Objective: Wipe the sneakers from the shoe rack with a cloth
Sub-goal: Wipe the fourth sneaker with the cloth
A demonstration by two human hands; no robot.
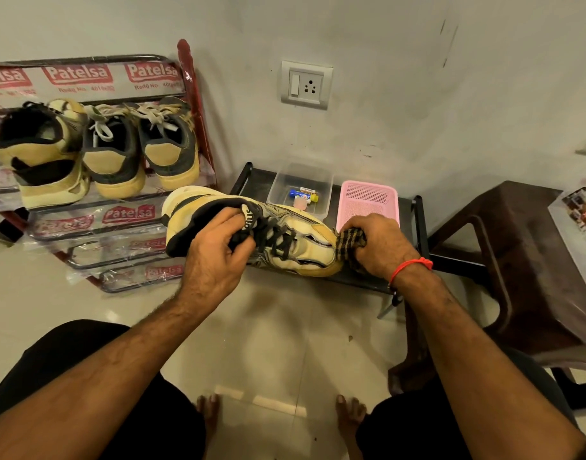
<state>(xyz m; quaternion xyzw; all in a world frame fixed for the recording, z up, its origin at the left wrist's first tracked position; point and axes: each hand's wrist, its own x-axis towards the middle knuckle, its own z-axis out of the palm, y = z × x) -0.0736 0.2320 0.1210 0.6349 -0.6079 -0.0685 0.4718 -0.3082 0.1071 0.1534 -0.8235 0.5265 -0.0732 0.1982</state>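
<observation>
Sneaker (294, 240), cream and yellow with black laces and a dark collar, lies on its side across the near edge of the low black table (421, 227), heel toward the shoe rack (192, 104) and toe toward the person's right. Left hand (218, 250) has its grip closed around the collar and tongue, fingers curled into the shoe's opening. Right hand (381, 244), a red thread at its wrist, has its grip closed on a dark checked cloth (349, 242), bunched and pressed against the toe. Just beyond the right grip stands a pink basket (368, 200); beyond the shoe, between the two grips, a clear plastic box (301, 190) holds a few small tubes. Beyond and to the left of the left grip, three more sneakers (112, 151) sit heels outward on the rack's upper shelf. A dark brown plastic chair (517, 260) stands to the right of the right grip.
</observation>
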